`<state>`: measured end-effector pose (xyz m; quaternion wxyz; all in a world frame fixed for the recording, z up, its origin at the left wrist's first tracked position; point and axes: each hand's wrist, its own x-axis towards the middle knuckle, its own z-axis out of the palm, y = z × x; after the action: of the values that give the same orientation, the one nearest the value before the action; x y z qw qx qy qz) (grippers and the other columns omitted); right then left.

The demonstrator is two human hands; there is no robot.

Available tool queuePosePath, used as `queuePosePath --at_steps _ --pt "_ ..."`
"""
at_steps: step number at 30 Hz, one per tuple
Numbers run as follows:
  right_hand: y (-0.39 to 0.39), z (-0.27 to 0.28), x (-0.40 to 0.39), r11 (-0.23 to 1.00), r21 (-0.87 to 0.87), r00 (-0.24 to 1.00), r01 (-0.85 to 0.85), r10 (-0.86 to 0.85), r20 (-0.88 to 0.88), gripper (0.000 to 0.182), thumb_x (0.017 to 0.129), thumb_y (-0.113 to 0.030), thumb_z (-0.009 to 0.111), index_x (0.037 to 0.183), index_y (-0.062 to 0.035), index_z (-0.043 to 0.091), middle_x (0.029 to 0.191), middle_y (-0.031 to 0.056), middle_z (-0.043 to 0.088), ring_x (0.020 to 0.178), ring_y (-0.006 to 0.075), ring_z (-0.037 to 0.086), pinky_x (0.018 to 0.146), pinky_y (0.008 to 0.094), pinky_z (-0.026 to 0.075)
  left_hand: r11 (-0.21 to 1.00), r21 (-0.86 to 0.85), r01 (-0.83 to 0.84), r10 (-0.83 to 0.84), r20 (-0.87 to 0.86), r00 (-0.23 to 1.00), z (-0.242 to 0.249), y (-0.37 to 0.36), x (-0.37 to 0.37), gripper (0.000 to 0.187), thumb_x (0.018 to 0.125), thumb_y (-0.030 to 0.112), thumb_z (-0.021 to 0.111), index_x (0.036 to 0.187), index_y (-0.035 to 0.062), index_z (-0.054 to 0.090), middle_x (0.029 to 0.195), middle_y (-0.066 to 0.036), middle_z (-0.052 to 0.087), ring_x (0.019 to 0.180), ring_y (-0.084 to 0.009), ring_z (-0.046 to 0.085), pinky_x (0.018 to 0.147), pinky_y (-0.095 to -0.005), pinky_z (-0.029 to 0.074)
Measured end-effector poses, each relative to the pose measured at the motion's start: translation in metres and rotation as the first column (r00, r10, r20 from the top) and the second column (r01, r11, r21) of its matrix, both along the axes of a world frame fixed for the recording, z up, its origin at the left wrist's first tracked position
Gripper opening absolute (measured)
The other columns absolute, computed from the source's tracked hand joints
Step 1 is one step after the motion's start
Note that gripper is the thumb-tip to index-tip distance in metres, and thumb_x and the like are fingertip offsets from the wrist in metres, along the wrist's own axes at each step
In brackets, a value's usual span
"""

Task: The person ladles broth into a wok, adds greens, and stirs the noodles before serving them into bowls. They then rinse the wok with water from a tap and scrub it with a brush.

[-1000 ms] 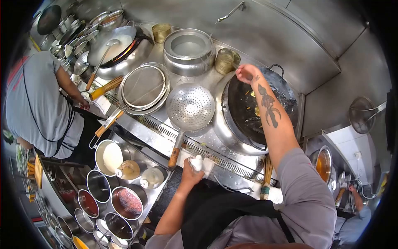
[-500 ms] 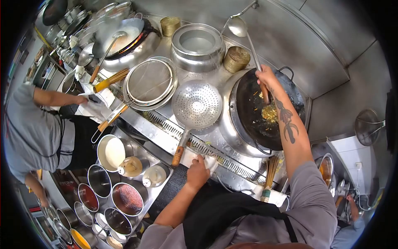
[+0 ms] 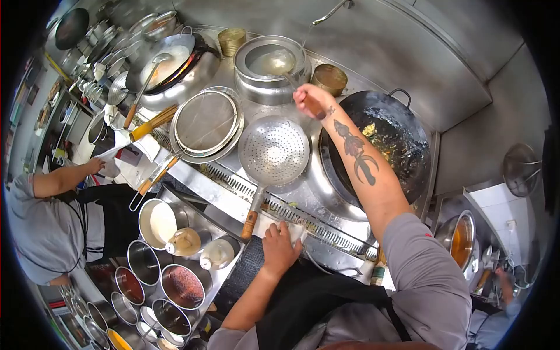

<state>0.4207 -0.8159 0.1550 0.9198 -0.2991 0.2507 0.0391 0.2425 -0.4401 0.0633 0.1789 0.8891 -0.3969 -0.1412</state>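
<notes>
My right hand (image 3: 312, 100) is closed around the wooden handle of a ladle (image 3: 278, 61). The ladle's bowl sits in the round metal water pot (image 3: 240, 62), beneath a faucet (image 3: 333, 11) with a thin stream falling. Under my right forearm lies a black wok (image 3: 402, 125) with bits of yellow food (image 3: 370, 130) and wet, shiny patches; the forearm hides part of it. My left hand (image 3: 280, 249) rests on a white cloth (image 3: 296, 231) at the stove's front edge, its fingers apart. Just left of it lies the wooden handle of a perforated skimmer (image 3: 274, 150).
Round mesh strainers (image 3: 207, 119) lie left of the skimmer. A tin can (image 3: 329, 80) stands between pot and wok. Squeeze bottles (image 3: 217, 255) and several seasoning pots (image 3: 182, 286) fill the lower left. Another person (image 3: 52, 224) works at the left, near a second wok (image 3: 169, 64) over flames.
My right hand has swung left from above the wok, bringing the ladle down into the water pot. The yellow food sits higher in the wok. My left hand's fingers have spread on the cloth.
</notes>
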Motion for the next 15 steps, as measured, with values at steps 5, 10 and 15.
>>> queuePosePath --at_steps 5,10,15 --pt "-0.005 0.022 -0.048 0.949 0.311 0.969 0.056 -0.126 0.211 0.022 0.086 -0.006 0.047 0.103 0.0069 0.04 0.071 -0.0009 0.047 0.052 0.0056 0.05 0.045 0.0234 0.039 0.885 -0.465 0.014 0.0 0.031 1.0 0.022 -0.03 0.016 0.052 0.075 0.017 0.067 0.116 -0.0074 0.047 0.103 -0.025 0.052 0.091 -0.0414 0.052 0.079 -0.0472 0.044" --pt "0.018 0.069 -0.151 0.967 0.245 0.964 0.073 -0.131 0.231 0.021 0.085 -0.006 0.046 0.103 0.005 0.041 0.072 -0.0014 0.048 0.05 0.004 0.049 0.043 0.0221 0.037 0.679 -0.725 -0.112 -0.15 -0.287 0.946 0.03 -0.122 0.063 0.033 0.087 0.017 0.059 0.11 -0.0059 0.054 0.098 -0.019 0.06 0.093 -0.0299 0.058 0.081 -0.0374 0.046" --pt "0.037 0.105 -0.282 0.987 0.111 0.972 0.118 -0.138 0.191 0.025 0.088 -0.008 0.046 0.108 0.0047 0.043 0.075 -0.0009 0.049 0.049 0.0037 0.047 0.04 0.0212 0.037 0.689 -0.431 -0.582 -0.315 -0.902 0.296 0.061 -0.263 0.107 0.029 0.091 0.021 0.052 0.114 0.0035 0.052 0.096 -0.006 0.06 0.082 -0.0167 0.059 0.07 -0.0326 0.05"
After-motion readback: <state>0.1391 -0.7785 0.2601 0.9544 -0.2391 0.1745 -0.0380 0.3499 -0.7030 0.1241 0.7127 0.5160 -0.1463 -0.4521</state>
